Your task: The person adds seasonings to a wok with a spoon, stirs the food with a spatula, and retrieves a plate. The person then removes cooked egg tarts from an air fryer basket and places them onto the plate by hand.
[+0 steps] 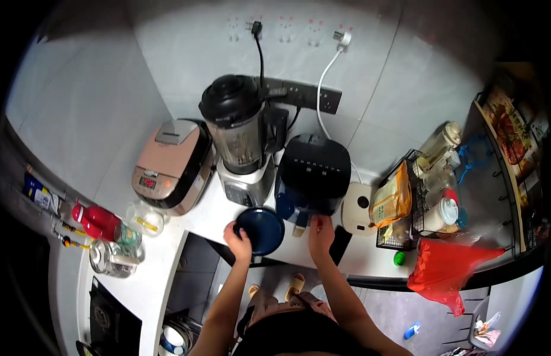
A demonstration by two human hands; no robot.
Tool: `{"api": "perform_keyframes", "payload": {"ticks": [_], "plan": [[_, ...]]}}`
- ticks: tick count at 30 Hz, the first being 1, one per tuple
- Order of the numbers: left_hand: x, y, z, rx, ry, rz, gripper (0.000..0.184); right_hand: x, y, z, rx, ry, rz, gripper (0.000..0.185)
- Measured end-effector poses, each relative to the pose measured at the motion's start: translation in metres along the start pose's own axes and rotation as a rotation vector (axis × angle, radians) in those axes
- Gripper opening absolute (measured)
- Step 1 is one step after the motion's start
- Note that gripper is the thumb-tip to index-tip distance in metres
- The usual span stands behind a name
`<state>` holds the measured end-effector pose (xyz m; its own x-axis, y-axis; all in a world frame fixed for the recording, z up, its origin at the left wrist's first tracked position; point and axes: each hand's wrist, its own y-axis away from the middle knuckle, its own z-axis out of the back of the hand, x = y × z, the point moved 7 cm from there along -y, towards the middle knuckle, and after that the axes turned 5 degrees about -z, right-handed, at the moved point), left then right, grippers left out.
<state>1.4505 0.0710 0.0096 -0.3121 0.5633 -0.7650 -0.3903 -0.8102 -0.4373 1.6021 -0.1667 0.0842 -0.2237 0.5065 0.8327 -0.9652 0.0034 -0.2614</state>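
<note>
My left hand grips the left rim of a round dark blue plate, thumb on top. The plate is at the counter's front edge, before the blender. My right hand is at the lower front of a black and dark blue air fryer, just right of its light-tipped handle. The right fingers are curled in against the fryer's front, and what they hold, if anything, is hidden.
A pink rice cooker stands left of the blender. Glass jars and a red-topped bottle are at far left. To the right are a kitchen scale, a wire basket, an orange bag and a red plastic bag.
</note>
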Motion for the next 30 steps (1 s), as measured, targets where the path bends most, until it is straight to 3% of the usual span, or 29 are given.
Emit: {"api": "perform_keyframes", "payload": {"ticks": [2, 6, 8, 10, 11, 16, 18, 19, 22, 30], "plan": [[-0.047, -0.026, -0.015, 0.094, 0.392, -0.061, 0.018, 0.031, -0.019, 0.002, 0.052, -0.111, 0.046, 0.023], [-0.173, -0.068, -0.019, 0.191, 0.512, -0.387, 0.016, 0.108, -0.094, -0.005, 0.088, -0.208, 0.187, 0.03], [-0.214, -0.091, -0.032, 0.233, 0.601, -0.462, 0.019, 0.126, -0.139, -0.017, 0.022, -0.138, 0.231, 0.036], [-0.24, -0.114, -0.057, 0.292, 0.661, -0.382, 0.025, 0.142, -0.181, -0.037, 0.047, -0.001, 0.253, 0.041], [-0.238, -0.121, -0.084, 0.422, 0.746, -0.306, 0.033, 0.145, -0.197, -0.048, 0.065, 0.07, 0.264, 0.044], [-0.248, -0.143, -0.134, 0.574, 0.891, 0.04, 0.056, 0.149, -0.266, -0.106, 0.11, 0.235, 0.185, 0.053], [-0.247, -0.147, -0.141, 0.565, 0.904, 0.055, 0.055, 0.148, -0.278, -0.12, 0.077, 0.261, 0.128, 0.054], [-0.246, -0.149, -0.144, 0.559, 0.908, 0.059, 0.055, 0.14, -0.289, -0.133, 0.193, 0.229, 0.061, 0.054], [-0.243, -0.154, -0.15, 0.549, 0.904, 0.055, 0.054, 0.144, -0.299, -0.139, 0.212, 0.223, 0.022, 0.053], [-0.232, -0.156, -0.159, 0.565, 0.892, 0.04, 0.052, 0.157, -0.284, -0.124, 0.017, 0.356, 0.082, 0.049]]}}
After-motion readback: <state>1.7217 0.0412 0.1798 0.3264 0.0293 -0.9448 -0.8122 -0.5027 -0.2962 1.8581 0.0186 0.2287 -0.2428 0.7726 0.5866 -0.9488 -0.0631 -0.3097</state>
